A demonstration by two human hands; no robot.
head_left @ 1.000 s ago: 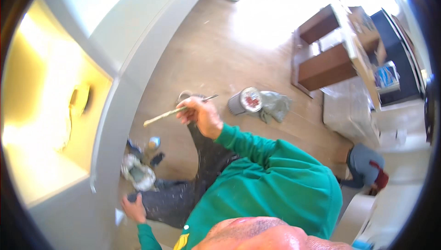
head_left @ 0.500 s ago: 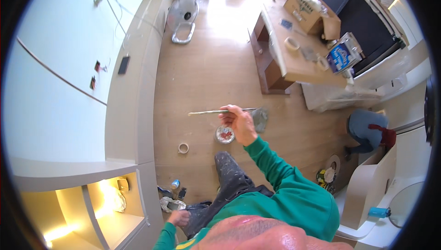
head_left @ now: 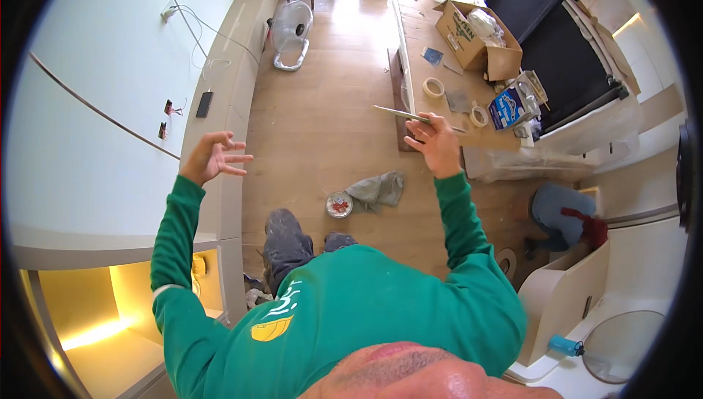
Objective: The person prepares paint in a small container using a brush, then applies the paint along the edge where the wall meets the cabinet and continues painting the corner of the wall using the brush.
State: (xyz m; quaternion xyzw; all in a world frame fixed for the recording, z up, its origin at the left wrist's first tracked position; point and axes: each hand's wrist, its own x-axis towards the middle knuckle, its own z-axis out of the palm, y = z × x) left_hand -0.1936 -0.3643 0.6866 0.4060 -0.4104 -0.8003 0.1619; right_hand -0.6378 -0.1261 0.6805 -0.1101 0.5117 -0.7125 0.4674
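Left hand [head_left: 211, 157] raised, fingers spread wide open, holds nothing; it hovers in front of the pale wall cabinet [head_left: 220, 106], not clearly touching it. Green sleeve [head_left: 172, 238] runs down from it. Up and left of the hand, wall sockets [head_left: 170, 109] with a loose cable [head_left: 198, 21]. Well above and right of the hand, a white floor fan [head_left: 291, 36] on the wood floor [head_left: 322, 120]. Below and right of the left hand, between both hands, a small round tin [head_left: 339, 205] with red inside, touching a crumpled grey rag [head_left: 377, 189]; paint-spotted dark trousers [head_left: 289, 238] just below.

Right hand [head_left: 433, 142] raised, fingers curled closed around a thin brush [head_left: 399, 113]; the stick pokes out left of the hand, roughly level. Just above and right of this hand, a long worktop [head_left: 417, 32] with two masking tape rolls [head_left: 433, 87], a blue-white carton [head_left: 505, 109], an open cardboard box [head_left: 476, 43]. Below and right of the hand, another person [head_left: 560, 212] crouches low.
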